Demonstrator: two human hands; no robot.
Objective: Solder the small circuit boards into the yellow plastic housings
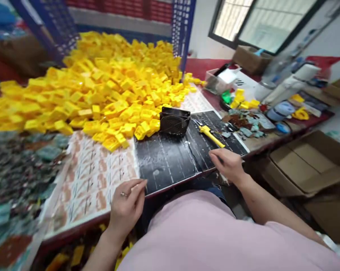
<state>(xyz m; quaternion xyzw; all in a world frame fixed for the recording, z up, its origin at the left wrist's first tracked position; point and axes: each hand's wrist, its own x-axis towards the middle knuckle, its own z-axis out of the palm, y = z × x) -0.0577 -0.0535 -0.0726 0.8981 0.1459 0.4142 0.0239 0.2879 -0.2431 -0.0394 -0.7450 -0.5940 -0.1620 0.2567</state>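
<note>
My left hand (128, 201), with a ring on one finger, is at the front left corner of a black board (166, 165). Its fingers and thumb are closed in a pinch; anything between them is too small to make out. Over the front right part of the board is my right hand (228, 164), its fingers curled in against the thumb, and what they may hold is hidden. Just beyond it lies a yellow-handled tool with a thin tip (212, 136), probably a soldering iron. A black square cooling fan (174, 122) stands upright at the board's back edge.
A large heap of yellow plastic housings (110, 90) spills from a blue crate (183, 34). Small circuit parts (20, 169) are piled at left. Patterned sheets (93, 177) cover the table. More green pieces (250, 126) lie at right, above an open cardboard box (302, 162).
</note>
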